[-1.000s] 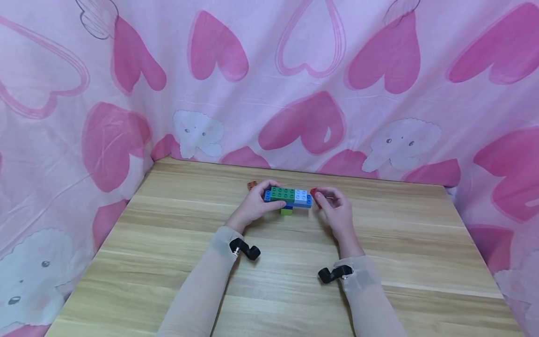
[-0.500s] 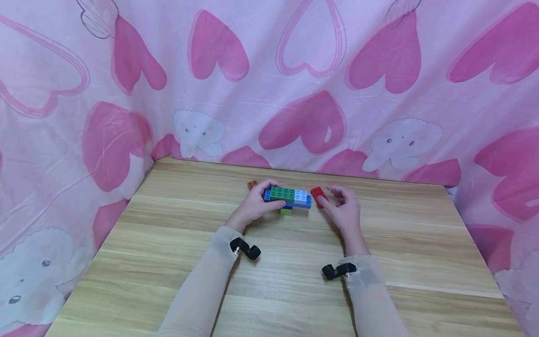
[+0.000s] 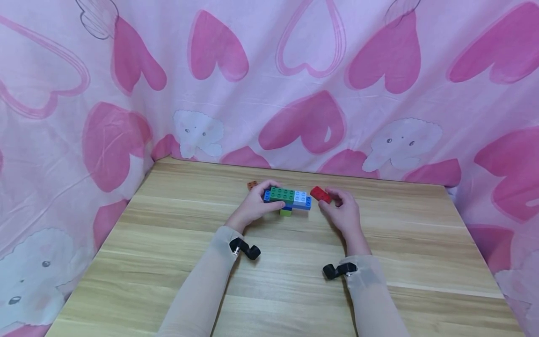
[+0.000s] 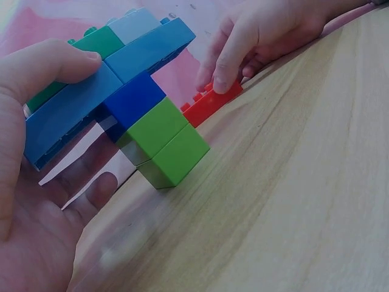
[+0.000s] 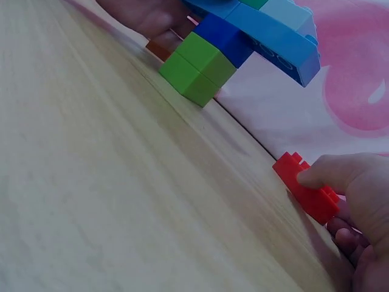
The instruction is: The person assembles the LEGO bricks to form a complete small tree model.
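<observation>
My left hand (image 3: 254,204) grips a built stack of toy building bricks, thumb on the near side and fingers behind. On top of the stack sit a green brick (image 3: 281,194) and a pale blue brick (image 3: 300,196), side by side over a long blue layer (image 4: 112,79). Beneath are a dark blue brick (image 4: 135,104) and lime green bricks (image 4: 165,137), forming a narrow stem close over the table. To the right, my right hand (image 3: 345,210) pinches a red brick (image 3: 321,194) between thumb and fingers, studs up, low at the tabletop and apart from the stack.
An orange-brown brick (image 3: 251,185) lies behind my left hand, partly covered by it. The wooden table (image 3: 278,281) ends at the back against a pink curtain (image 3: 252,103) with hearts. Black wrist mounts (image 3: 246,249) stick out from both sleeves.
My right hand has moved slightly right, loosened around the red brick, then closed on it again. The red brick has turned and lies more sideways. The left hand and stack stay nearly still.
</observation>
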### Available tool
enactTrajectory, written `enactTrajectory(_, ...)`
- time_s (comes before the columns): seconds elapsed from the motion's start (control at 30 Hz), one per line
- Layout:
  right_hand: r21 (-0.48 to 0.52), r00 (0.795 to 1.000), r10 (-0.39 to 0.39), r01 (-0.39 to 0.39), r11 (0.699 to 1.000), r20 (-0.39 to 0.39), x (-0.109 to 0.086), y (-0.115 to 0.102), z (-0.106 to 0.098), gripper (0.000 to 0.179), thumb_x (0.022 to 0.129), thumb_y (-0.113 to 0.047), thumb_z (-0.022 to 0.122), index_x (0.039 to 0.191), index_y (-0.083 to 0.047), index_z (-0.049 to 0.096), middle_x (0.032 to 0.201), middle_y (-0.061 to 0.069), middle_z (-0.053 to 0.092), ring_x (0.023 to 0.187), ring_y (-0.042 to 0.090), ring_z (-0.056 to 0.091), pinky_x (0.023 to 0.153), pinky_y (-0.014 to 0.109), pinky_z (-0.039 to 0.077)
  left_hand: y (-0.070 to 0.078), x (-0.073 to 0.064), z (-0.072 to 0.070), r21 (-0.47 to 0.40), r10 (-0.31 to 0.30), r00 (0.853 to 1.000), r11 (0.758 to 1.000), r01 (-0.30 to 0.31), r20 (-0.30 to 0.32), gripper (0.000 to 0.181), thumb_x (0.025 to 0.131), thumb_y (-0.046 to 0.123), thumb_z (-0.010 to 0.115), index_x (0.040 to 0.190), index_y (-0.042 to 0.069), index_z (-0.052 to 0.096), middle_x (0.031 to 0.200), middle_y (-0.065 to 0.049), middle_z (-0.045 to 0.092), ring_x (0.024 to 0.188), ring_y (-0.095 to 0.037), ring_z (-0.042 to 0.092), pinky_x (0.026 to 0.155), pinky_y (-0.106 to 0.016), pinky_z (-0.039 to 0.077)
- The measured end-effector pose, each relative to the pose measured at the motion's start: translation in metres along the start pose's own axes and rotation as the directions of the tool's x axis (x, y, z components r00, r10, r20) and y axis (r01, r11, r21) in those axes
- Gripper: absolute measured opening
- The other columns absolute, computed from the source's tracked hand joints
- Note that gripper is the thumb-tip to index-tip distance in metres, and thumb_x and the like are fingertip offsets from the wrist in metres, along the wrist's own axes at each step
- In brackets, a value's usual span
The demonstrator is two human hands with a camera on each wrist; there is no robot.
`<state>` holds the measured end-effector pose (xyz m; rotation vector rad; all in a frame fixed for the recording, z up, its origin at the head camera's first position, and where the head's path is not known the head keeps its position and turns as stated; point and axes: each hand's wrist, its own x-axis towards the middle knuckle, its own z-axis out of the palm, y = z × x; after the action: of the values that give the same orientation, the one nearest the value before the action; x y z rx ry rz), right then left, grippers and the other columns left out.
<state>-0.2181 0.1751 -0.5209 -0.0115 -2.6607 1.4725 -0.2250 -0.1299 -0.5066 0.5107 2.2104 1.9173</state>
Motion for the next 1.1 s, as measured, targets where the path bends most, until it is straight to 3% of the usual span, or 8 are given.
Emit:
enactTrajectory(0.5, -0.060, 1.000, 0.011, -0.010, 0.998, 0.016, 0.0004, -0.0035, 0.0004, 0.048, 0.101, -0.022, 0.082, 0.146, -0.009, 0.069, 0.143, 0.019, 0.063, 0.128, 0.037, 0.060, 0.111, 0.054, 0.051, 0.0001, -0.0005, -0.0006, -0.003, -0.004, 1.000, 1.000, 0.004, 0.004, 0.056, 0.097, 0.019, 0.084, 0.145, 0.003, 0.060, 0.142, -0.008, 0.061, 0.125, -0.031, 0.061, 0.108, -0.049, 0.053)
enactTrajectory(1.1, -0.018, 0.999, 0.020, -0.021, 1.000, -0.027, -0.0006, 0.0013, 0.0031, 0.047, 0.102, -0.027, 0.081, 0.145, -0.011, 0.070, 0.143, 0.016, 0.063, 0.125, 0.035, 0.059, 0.108, 0.052, 0.050, 0.0012, -0.0006, 0.0004, 0.014, -0.011, 1.000, 1.000, 0.011, 0.003, 0.054, 0.099, 0.021, 0.084, 0.144, 0.006, 0.060, 0.143, -0.008, 0.060, 0.127, -0.031, 0.061, 0.109, -0.049, 0.053)
